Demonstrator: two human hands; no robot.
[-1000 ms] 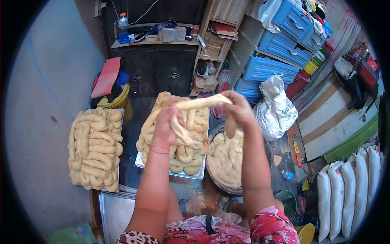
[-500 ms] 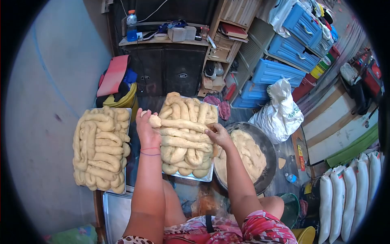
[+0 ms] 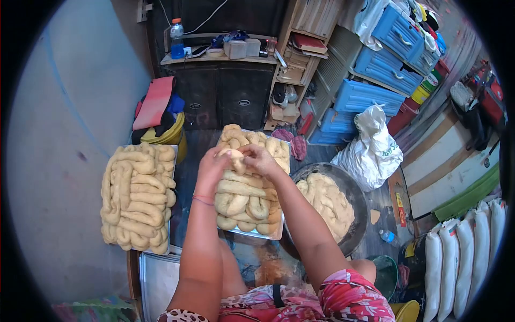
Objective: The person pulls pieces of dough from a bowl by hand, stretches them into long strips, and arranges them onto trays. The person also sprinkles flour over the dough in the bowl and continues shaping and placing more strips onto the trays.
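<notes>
Both my hands meet above the far half of the middle tray (image 3: 278, 234), which is piled with thick ropes of dough (image 3: 244, 188). My left hand (image 3: 211, 167) is closed around a pale piece of dough (image 3: 235, 156). On the other side of that piece, the fingers of my right hand (image 3: 259, 160) are bent and pressed against it. Part of the piece is hidden by the fingers. To the right, a wide dark basin (image 3: 360, 214) holds a large mass of soft dough (image 3: 327, 201), partly behind my right forearm.
At the left stands a second tray heaped with dough ropes (image 3: 140, 196). A bare metal tray (image 3: 159, 279) lies below it. Beyond the basin are a white sack (image 3: 370, 150), a small plastic bottle (image 3: 388, 236) and several filled white bags (image 3: 450, 263). Dark cabinets (image 3: 236, 96) stand behind.
My right hand has moved left and away from me to meet my left hand. The dough rope stretched between them is now gathered into a short piece. The view has shifted slightly.
</notes>
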